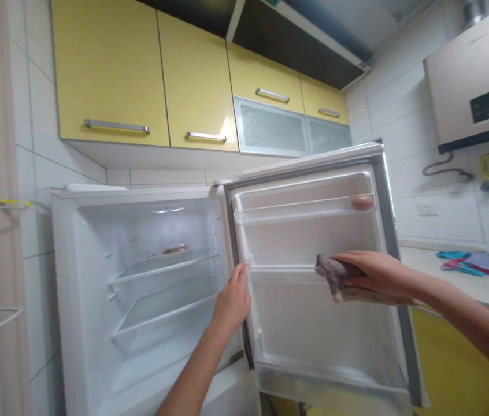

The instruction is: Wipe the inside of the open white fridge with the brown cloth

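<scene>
The refrigerator door [314, 341] stands wide open on the right of the refrigerator body [73, 312]. With fingers closed on the hinge-side edge of the door, my left hand [233, 300] is at the left end of the middle door shelf [283, 273]. My right hand [378, 271] grips a grey-brown cloth [335, 277] against that shelf, towards its right part. An egg [363, 202] sits in the upper door shelf [300, 209], above the cloth. Part of the middle shelf is hidden behind the cloth and my right hand.
Inside the refrigerator are glass shelves [166, 306], with a small packaged item [175, 249] on the upper one. Yellow cabinets [110, 69] hang above. At right, a countertop [426, 263] bears coloured cloths [482, 263], below a wall-mounted water heater [452, 86].
</scene>
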The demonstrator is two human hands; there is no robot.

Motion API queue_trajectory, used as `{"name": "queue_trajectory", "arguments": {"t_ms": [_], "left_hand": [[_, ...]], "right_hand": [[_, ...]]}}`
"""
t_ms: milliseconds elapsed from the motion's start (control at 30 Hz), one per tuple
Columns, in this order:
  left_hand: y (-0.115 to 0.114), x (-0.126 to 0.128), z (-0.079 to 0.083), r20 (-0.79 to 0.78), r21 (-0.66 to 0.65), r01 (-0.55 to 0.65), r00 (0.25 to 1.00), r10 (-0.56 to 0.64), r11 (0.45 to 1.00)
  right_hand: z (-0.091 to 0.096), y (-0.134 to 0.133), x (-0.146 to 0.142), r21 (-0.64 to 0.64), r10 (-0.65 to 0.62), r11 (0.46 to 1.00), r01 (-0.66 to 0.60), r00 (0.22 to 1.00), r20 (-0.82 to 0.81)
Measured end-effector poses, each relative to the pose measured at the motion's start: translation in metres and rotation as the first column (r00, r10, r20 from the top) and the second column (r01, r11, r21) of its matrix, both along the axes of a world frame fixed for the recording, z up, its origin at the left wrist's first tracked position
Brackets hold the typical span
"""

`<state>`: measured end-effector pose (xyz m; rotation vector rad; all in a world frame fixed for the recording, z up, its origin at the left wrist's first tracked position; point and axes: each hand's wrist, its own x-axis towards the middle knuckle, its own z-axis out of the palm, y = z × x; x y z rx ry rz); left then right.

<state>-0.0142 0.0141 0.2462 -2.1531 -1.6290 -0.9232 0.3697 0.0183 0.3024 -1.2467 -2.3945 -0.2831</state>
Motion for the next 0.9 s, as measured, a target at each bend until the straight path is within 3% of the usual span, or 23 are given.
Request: {"name": "queue_trajectory", "arguments": {"t_ms": [100, 200, 300, 400, 567, 900], "left_hand": [[0.004, 0.000, -0.002, 0.036, 0.011, 0.046, 0.998, -0.046, 0.999], [0.005, 0.000, -0.005, 0.048, 0.011, 0.075, 0.996, -0.076, 0.997], [0.005, 0.003, -0.007, 0.042, 0.017, 0.065, 0.997, -0.066, 0.998], [0.003, 0.005, -0.008, 0.041, 0.023, 0.045, 0.998, -0.046, 0.999], [0.004, 0.008, -0.008, 0.047, 0.007, 0.040, 0.998, -0.041, 0.999], [0.010, 0.007, -0.012, 0.015, 0.056, 0.036, 0.999, -0.037, 0.998]], "right_hand": [[0.013, 0.007, 0.025, -0.117, 0.112, 0.985, -0.128, 0.985, -0.131], [0.030, 0.017, 0.026, -0.146, 0.166, 0.968, -0.206, 0.955, -0.245], [0.043, 0.037, 0.009, -0.053, 0.094, 0.992, -0.115, 0.948, -0.304], [0.049, 0.061, -0.023, -0.022, -0.014, 1.000, 0.012, 0.993, -0.119], [0.050, 0.081, -0.089, -0.129, 0.027, 0.992, -0.013, 0.993, 0.113], [0.053, 0.101, -0.216, -0.217, 0.078, 0.975, -0.054, 0.991, 0.105]]}}
